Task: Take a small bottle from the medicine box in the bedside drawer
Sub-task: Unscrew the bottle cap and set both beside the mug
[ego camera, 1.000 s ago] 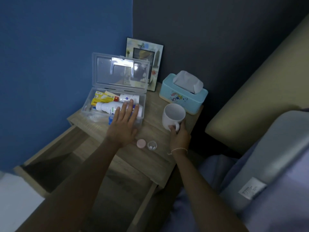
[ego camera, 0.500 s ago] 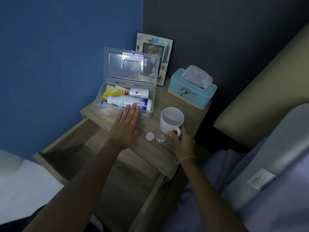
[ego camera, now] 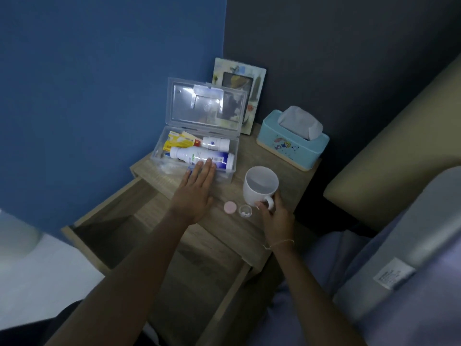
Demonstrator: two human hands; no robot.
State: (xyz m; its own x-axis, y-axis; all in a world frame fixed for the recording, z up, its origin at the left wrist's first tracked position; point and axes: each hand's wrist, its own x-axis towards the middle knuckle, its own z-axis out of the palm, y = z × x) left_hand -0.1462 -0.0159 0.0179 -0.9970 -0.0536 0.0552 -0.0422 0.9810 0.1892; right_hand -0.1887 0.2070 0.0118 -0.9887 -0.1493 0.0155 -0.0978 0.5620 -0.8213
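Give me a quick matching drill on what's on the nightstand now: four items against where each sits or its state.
Items:
1. medicine box
2. white mug
3. pink cap
4. tissue box

States:
A. lying loose beside the small open bottle
B. back right corner of the top
C. lid up, left hand at its front wall
D. handle in the right hand

Pairs: 1-C, 2-D, 3-A, 4-B

no legible text: print on the large white bottle (ego camera: pixel 202 158), yellow box (ego camera: pixel 177 143) and pillow tag (ego camera: pixel 393 276) too blurred.
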